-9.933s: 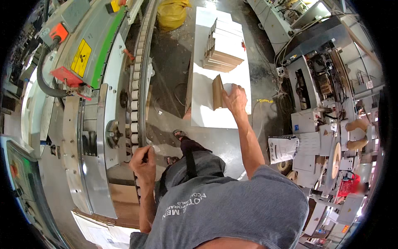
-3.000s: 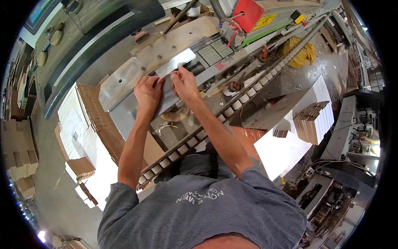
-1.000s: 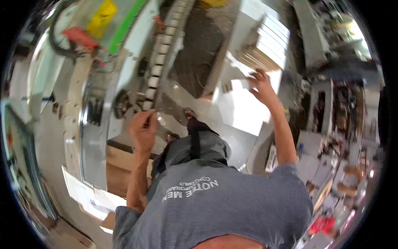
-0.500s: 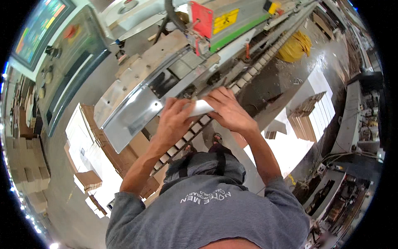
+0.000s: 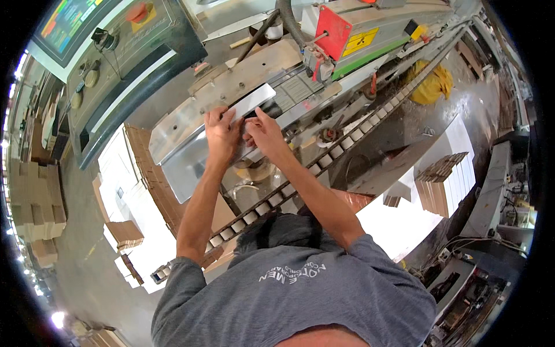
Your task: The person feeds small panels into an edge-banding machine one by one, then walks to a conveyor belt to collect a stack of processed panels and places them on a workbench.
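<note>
A narrow white strip lies slantwise over the shiny metal plate of the machine. My left hand grips its near left end, with fingertips over the top face. At the strip's lower edge is my right hand, one finger stretched against it and the others curled. The right hand's grip is partly hidden by its own fingers. Beyond the strip, a dusty metal bar runs along the machine bed.
A chain of pale blocks crosses in front of me. A control panel stands at left, above stacked white boards. More white boards lie at right. A red guard and yellow bag are farther off.
Both hands have carried the white strip forward and left, from above the block chain to the metal plate. The view has shifted slightly.
</note>
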Demonstrator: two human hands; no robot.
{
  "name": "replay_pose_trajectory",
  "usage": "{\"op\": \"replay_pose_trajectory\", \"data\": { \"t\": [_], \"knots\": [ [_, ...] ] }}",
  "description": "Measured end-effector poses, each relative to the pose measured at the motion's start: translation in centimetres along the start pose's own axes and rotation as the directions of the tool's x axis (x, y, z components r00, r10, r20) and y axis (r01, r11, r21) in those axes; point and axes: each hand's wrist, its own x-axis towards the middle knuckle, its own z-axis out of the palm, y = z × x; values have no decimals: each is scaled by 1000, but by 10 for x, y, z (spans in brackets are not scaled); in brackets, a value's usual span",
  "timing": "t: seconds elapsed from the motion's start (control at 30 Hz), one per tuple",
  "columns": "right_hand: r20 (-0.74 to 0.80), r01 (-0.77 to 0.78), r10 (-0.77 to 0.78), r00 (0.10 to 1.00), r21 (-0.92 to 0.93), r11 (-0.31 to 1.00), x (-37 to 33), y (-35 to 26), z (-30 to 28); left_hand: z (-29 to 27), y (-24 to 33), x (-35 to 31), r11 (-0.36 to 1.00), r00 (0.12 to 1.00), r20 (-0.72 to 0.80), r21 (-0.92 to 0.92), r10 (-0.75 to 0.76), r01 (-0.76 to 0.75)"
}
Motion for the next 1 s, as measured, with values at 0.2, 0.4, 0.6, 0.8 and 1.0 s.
{"op": "replay_pose_trajectory", "data": {
  "t": [0.2, 0.4, 0.6, 0.8, 1.0],
  "knots": [
    [-24, -31, 29, 999, -102, 994, 19, 6, 12, -5, -2, -12, 995, 995, -43, 30, -92, 93],
    [-11, -30, 28, 1000, -216, 976, 25, 14, 9, -13, -22, -21, 986, 991, -55, 111, -121, 126],
    [-59, 170, -222, 973, -466, 868, 38, 32, 11, -3, -20, -17, 987, 988, -13, 28, -155, 155],
    [-109, 202, -317, 942, -567, 799, 39, 16, 5, 3, -11, -8, 984, 982, 65, 19, -178, 177],
    [-173, 125, -274, 946, -586, 800, 52, 0, -24, 31, 3, 12, 993, 987, 105, 35, -120, 117]
  ]
}}
